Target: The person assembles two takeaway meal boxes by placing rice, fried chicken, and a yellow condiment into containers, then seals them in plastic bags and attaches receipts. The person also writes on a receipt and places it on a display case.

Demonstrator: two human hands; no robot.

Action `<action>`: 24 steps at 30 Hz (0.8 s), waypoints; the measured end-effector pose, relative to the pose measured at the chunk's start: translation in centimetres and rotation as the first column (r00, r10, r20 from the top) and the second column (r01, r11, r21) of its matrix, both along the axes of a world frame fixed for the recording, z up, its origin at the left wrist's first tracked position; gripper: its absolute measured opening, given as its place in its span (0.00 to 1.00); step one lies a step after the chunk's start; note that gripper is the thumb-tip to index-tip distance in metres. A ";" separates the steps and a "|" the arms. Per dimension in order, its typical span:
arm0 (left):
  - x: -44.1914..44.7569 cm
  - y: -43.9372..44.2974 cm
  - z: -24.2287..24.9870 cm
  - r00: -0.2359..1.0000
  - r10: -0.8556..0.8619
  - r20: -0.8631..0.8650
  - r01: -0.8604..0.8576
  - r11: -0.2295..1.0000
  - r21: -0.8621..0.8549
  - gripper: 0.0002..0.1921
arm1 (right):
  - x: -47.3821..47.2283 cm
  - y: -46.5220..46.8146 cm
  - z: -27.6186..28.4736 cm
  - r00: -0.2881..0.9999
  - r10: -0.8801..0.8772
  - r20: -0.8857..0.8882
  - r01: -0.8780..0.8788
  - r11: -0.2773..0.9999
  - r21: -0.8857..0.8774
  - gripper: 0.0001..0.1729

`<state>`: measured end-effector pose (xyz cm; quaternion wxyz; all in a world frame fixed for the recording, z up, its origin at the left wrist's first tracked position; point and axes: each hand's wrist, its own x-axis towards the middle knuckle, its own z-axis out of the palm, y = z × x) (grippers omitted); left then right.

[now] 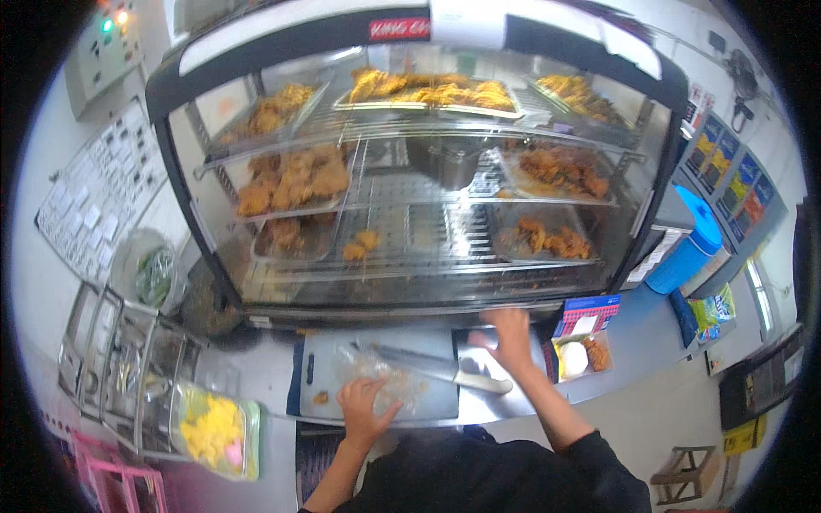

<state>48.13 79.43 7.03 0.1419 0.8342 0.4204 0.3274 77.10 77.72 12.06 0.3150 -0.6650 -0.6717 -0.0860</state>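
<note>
My left hand point(364, 410) is over the near side of a grey cutting board point(442, 346), thumb and fingers apart, its fingertips by a crumpled clear plastic bag point(365, 365). Whether they touch the plastic is unclear. A knife point(481, 381) with a white handle lies across the board, blade to the left and handle past the right edge. Crumbs and a small brown piece point(321, 397) are scattered on the board. My right hand point(513, 336), slightly blurred, reaches to the bottom sill of a glass display warmer point(397, 314). Nothing shows in it.
Trays of fried chicken point(295, 179) fill the warmer's shelves. Right of my right hand stands an open meal box point(606, 369) with rice and fried chicken. At left are a wire rack point(131, 365) and a container of yellow food point(211, 429). A blue drink jug point(683, 256) stands right.
</note>
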 end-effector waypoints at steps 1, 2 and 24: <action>0.1 1.0 0.9 1.000 0.021 0.022 -0.022 0.998 0.056 0.23 | 1.0 2.5 3.3 0.993 -0.052 -0.103 0.067 0.988 0.142 0.22; 0.5 1.5 2.0 0.997 0.018 0.072 -0.028 0.989 0.145 0.22 | 1.8 4.9 6.6 0.995 -0.068 -0.078 0.093 0.913 0.398 0.20; 21.5 17.4 37.4 0.712 -0.153 0.685 -0.108 0.940 0.322 0.37 | 18.8 -3.2 12.5 0.767 -0.127 -0.629 0.506 0.722 0.472 0.07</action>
